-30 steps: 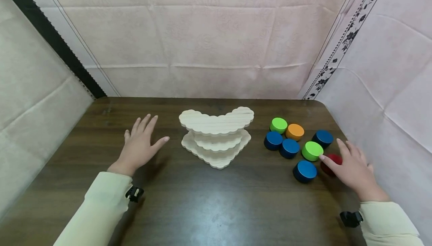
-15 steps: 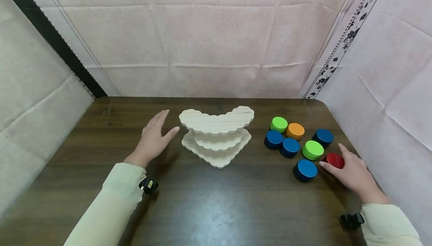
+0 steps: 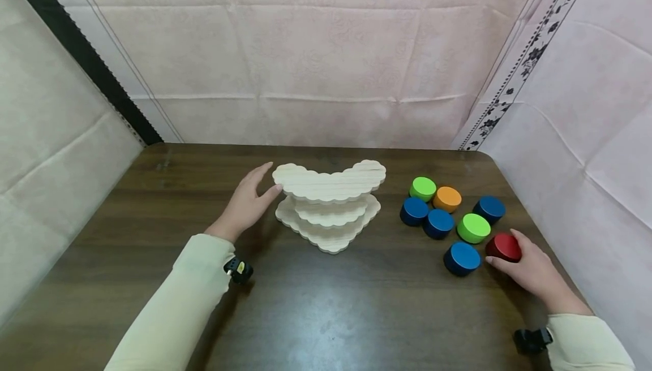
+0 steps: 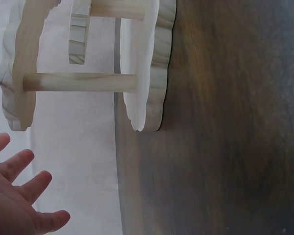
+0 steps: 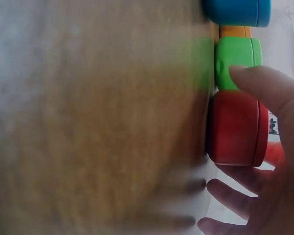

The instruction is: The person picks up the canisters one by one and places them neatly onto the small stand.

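My right hand (image 3: pixel 535 269) is around a small red round container (image 3: pixel 504 247) standing on the table, thumb on the near side and fingers on the far side. In the right wrist view, the red container (image 5: pixel 235 128) shows a lid-like seam; the fingers are spread, and whether they press on it cannot be told. At the left of a pale wooden tiered stand (image 3: pixel 328 184) with scalloped edges is my left hand (image 3: pixel 244 204), its thumb close to the upper tier. The left wrist view shows the hand's spread fingers apart from the stand's dowel (image 4: pixel 81 82).
Beside the red container are two green containers (image 3: pixel 474 228), an orange one (image 3: pixel 447 198) and several blue ones (image 3: pixel 462 258). The brown wooden table (image 3: pixel 326 309) meets pale cloth (image 3: pixel 326 65) at the back and both sides.
My left hand has moved right and away from me, up to the stand. My right hand has drawn slightly nearer and lower around the red container, uncovering more of it. The containers look unmoved.
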